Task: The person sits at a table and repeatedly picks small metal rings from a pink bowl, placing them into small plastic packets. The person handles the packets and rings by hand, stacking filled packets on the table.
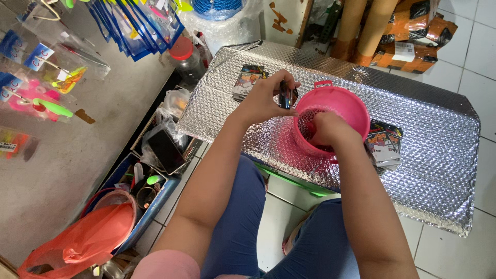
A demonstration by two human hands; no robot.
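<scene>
The left hand [263,101] pinches a small dark shiny packet [287,96] in its fingertips, just above the rim of the pink basket [356,106]. The right hand [330,129] is inside the basket; its grip is hidden.

Both hands forward, left [263,101] pinched shut, raised; right [330,129] curled downward, lower.

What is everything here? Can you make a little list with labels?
left hand: holds a small dark packet in its fingers
right hand: reaches down inside the pink basket
surface: silver bubble wrap sheet under the basket
stacks: packets left of the basket, more packets right of it
floor side: red plastic bag, red-lidded jar
</scene>
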